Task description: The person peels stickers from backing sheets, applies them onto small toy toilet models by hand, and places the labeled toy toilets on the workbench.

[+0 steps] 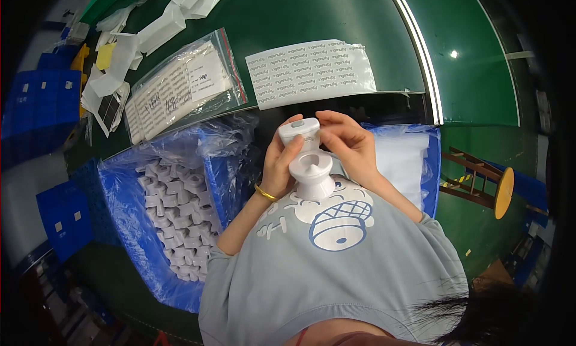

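A small white toy toilet (315, 177) is held in front of my chest, its tank turned up toward me and its bowl below. Grey lettering shows on the tank, beside a grey button on top. My left hand (279, 160) is closed around the tank's left side, thumb over its front. At the tank's right edge, by the lettering, my right hand (351, 145) has its thumb and fingers bent against the toy. Just beyond my hands lies a sheet of "ingenuity" stickers (309, 70) on the green table (336, 16).
A clear zip bag (186, 85) of sticker sheets lies left of the loose sheet. A plastic-lined blue bin (129, 226) at my left holds many white parts (177, 214). White sheets (399, 166) fill another blue bin at my right, near a wooden stool (504, 193).
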